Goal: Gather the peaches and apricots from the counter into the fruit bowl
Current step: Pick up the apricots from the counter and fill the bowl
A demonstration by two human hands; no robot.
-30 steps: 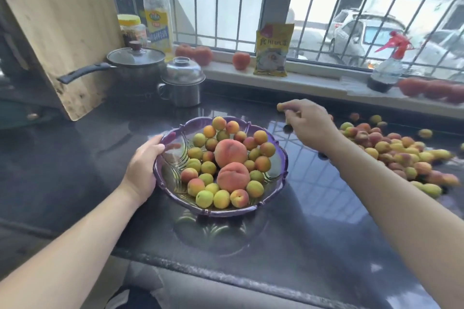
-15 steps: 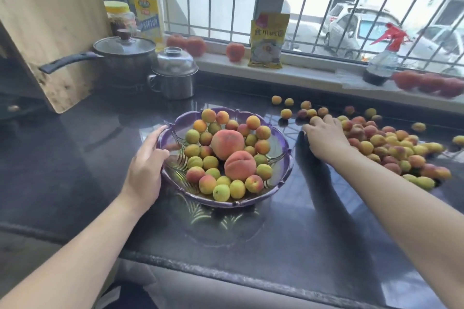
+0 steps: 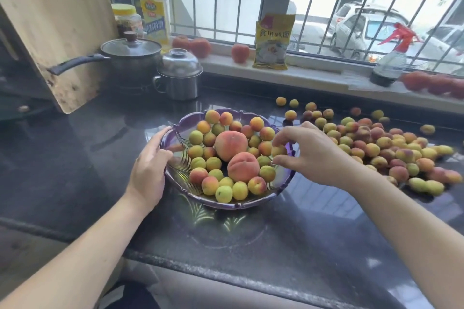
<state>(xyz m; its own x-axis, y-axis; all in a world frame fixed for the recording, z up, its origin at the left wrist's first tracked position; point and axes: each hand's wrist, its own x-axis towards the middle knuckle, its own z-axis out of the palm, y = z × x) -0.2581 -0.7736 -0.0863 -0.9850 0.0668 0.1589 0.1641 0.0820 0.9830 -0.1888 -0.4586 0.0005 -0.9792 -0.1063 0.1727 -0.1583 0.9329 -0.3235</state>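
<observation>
While your right hand (image 3: 308,155) pinches an apricot (image 3: 278,150) over the purple fruit bowl (image 3: 281,188), lower it into a gap before letting go; your left hand (image 3: 148,170) curls on the rim, steadying it.

1. Bowl (image 3: 173,138), centre frame: translucent purple, ribbed leaf pattern.
2. Apricots (image 3: 391,150), right: yellow-green to orange, red blush.
3. Peaches (image 3: 231,145) in bowl: pink-orange.
4. Counter (image 3: 251,246): black, speckled.
5. Packet (image 3: 272,41), upper centre: yellow.
6. Sprayer (image 3: 390,57), upper right: red trigger.
7. Board (image 3: 50,20), upper left: pale wood.
</observation>
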